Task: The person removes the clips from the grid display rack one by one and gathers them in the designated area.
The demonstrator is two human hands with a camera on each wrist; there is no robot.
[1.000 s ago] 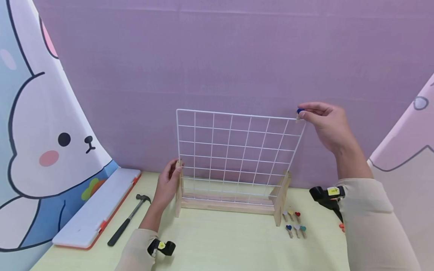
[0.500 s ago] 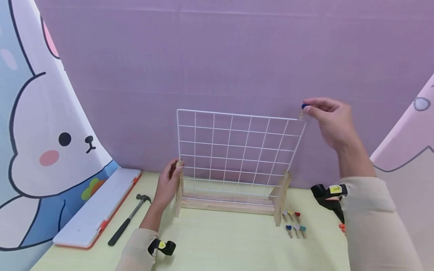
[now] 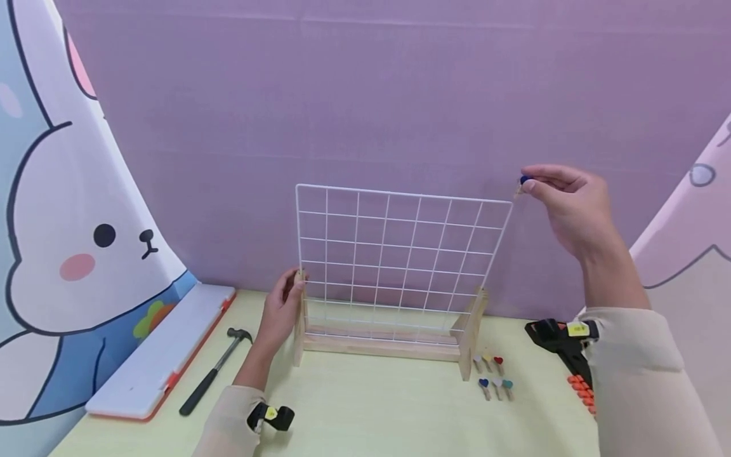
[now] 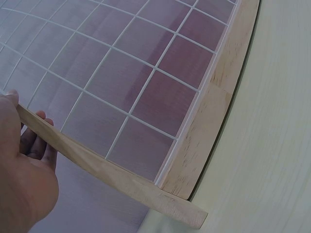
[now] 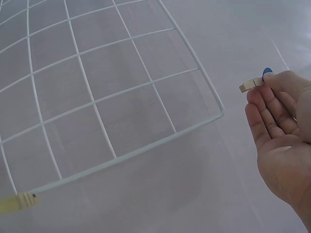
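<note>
A white wire grid panel stands upright in a wooden stand. My left hand grips the stand's left side post, thumb on one side and fingers behind. Beyond the panel's top right corner, my right hand pinches a small wooden clothespin with a blue heart between thumb and fingertips. In the right wrist view the clothespin is apart from the wire, and its heart is partly covered by the thumb.
Several heart-topped clothespins lie in two rows right of the stand. A hammer and a long white case with orange edging lie at left. Orange pieces show beside my right sleeve. A purple backdrop hangs behind.
My right hand has moved right, carrying the blue-heart clothespin from the panel's top right corner to a spot clear of the wire. My left hand has stayed on the post.
</note>
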